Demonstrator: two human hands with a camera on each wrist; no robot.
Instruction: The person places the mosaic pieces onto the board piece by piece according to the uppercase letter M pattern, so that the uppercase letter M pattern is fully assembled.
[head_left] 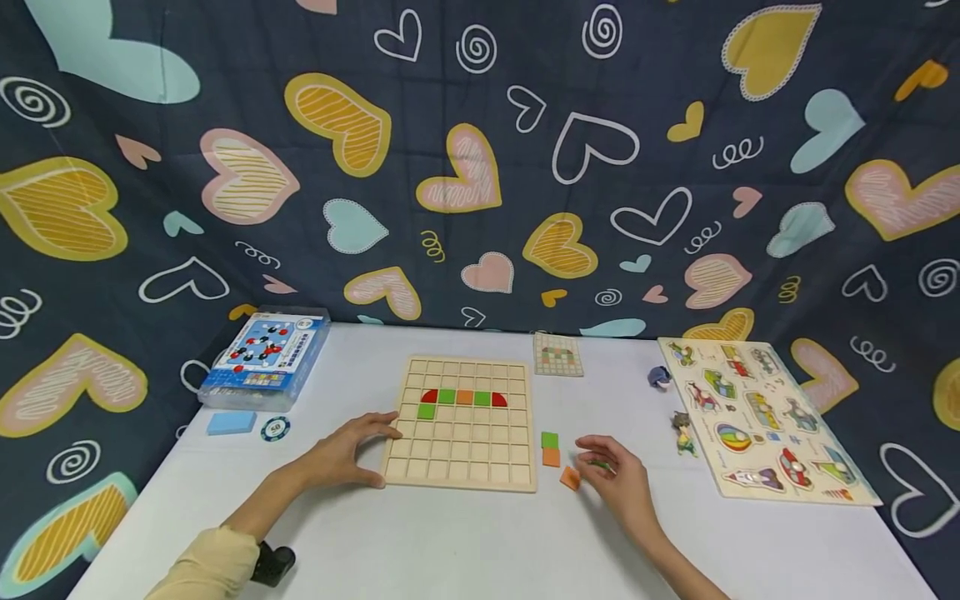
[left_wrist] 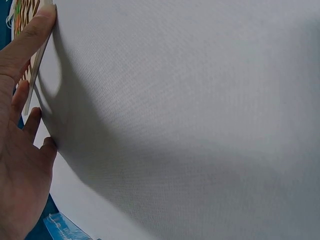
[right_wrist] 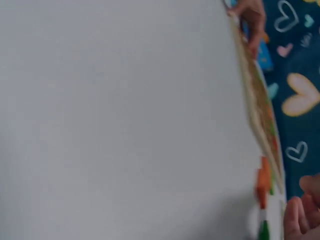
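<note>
A wooden grid board (head_left: 457, 457) lies mid-table, with a row of red, green and orange tiles and a green tile (head_left: 426, 411) under that row. My left hand (head_left: 351, 450) touches the board's left edge, thumb near its front corner, fingers fairly straight. My right hand (head_left: 617, 479) hovers right of the board with loosely bent fingers and seems to pinch nothing. Partly hidden beneath its fingers is a green piece (head_left: 600, 464). Beside it lie a tilted orange tile (head_left: 570, 477), another orange tile (head_left: 551, 457) and a green tile (head_left: 550, 439). The right wrist view is blurred.
Behind the board lies a small pattern card (head_left: 558, 355). At right are a picture puzzle board (head_left: 765, 425), a small figure (head_left: 683, 433) and a dark blue object (head_left: 659, 377). At left: a boxed molecule set (head_left: 264, 358), a light blue block (head_left: 231, 422) and a poker chip (head_left: 275, 428).
</note>
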